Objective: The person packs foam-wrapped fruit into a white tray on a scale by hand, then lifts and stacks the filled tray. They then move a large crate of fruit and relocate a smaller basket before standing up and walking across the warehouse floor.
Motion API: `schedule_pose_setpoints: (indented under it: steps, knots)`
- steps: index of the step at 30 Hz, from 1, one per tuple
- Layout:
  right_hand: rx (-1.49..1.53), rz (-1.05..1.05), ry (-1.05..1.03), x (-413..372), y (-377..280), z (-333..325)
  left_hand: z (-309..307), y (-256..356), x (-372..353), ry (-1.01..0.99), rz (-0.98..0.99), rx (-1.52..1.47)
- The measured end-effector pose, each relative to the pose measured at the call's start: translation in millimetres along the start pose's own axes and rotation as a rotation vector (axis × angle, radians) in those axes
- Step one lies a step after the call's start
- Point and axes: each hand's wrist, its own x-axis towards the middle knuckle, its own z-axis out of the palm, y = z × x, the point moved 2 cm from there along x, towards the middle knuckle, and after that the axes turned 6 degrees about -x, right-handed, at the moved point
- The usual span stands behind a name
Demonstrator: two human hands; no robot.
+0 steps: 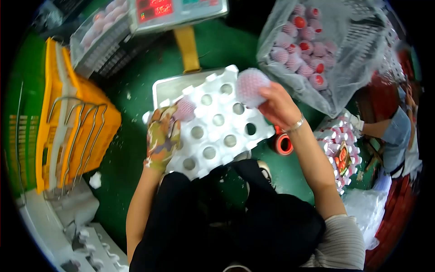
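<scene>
A white foam tray (218,120) with rows of round holes lies tilted in front of my knees, over the metal pan (165,88) of a scale. My left hand (163,136), in a camouflage-patterned glove, is at the tray's left edge with its fingers closed around a round fruit in a pink foam net (185,109). Above the tray's upper right corner, my bare right hand (282,108) grips another round fruit in a pale pink foam net (252,87). The nets hide what kind of fruit they are.
The scale's red display (155,10) is at the top. A lined crate (358,43) of netted fruits stands at upper right, a yellow crate (79,122) at left. Orange tape (284,144) lies on the green floor. Another person's arm (377,128) reaches a filled tray (340,147).
</scene>
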Motion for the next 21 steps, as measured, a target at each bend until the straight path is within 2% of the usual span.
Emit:
schedule_pose_setpoints:
  steps: [1,3,5,6,11,13,15,17,19,20,21]
  knots:
    - [0.007,0.013,-0.021,19,12,14,-4,-2,-2,0.028,-0.024,-0.042]
    - [-0.851,-0.242,0.067,50,28,36,-9,-7,-4,0.062,-0.054,-0.124]
    - [-1.072,-0.249,0.188,70,33,58,-8,-13,-7,0.061,-0.092,-0.121]
    - [-1.159,-0.182,0.206,80,40,58,-7,-15,-6,0.056,-0.13,-0.129]
    - [-1.352,-0.047,0.164,94,54,34,3,-6,16,0.024,-0.057,-0.108]
    - [-1.35,0.056,0.063,104,72,23,16,6,35,-0.069,0.033,-0.113]
    - [-1.316,-0.045,0.032,102,76,19,40,11,48,-0.08,0.184,-0.022]
    - [-1.164,-0.227,0.309,84,75,19,59,14,61,-0.241,0.115,-0.038]
    - [-0.841,-0.364,0.333,57,37,11,70,7,64,-0.253,0.141,0.006]
    - [-0.966,-0.498,0.415,48,21,-13,76,5,64,-0.265,0.127,0.064]
    - [-1.114,-0.517,0.502,34,-8,-34,78,8,66,-0.27,0.141,0.053]
